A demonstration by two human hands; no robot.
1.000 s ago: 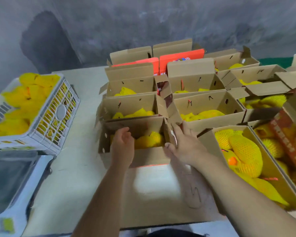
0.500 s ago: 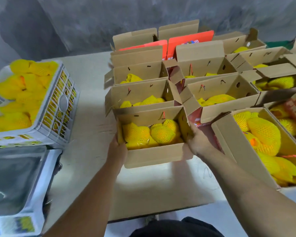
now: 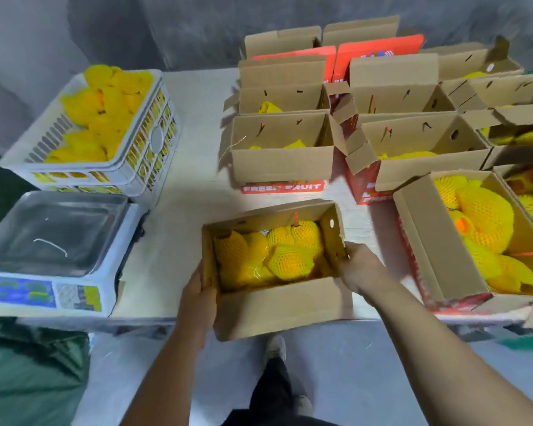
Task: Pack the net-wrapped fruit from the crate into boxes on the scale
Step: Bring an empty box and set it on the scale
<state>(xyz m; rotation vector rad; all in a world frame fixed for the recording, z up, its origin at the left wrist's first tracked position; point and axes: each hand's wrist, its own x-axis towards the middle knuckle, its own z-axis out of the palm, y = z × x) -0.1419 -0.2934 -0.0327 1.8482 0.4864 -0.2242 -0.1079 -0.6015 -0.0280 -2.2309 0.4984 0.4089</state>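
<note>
an open brown cardboard box (image 3: 277, 305) sits at the near edge of the desk, flaps up, packed with fruit (image 3: 271, 256) in yellow foam net; its near end juts past the desk edge. the left hand (image 3: 199, 298) grips its left wall and the right hand (image 3: 359, 269) its right wall. the white slatted crate (image 3: 154, 139) stands far left, heaped with more net-wrapped fruit. the scale (image 3: 56, 250) sits just in front of the crate, its steel pan bare, well left of the held box.

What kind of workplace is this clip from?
Likely a small fruit-packing station: a white crate of net-wrapped fruit, a weighing scale, and rows of open cardboard boxes, one printed "FRESH FRUIT".
</note>
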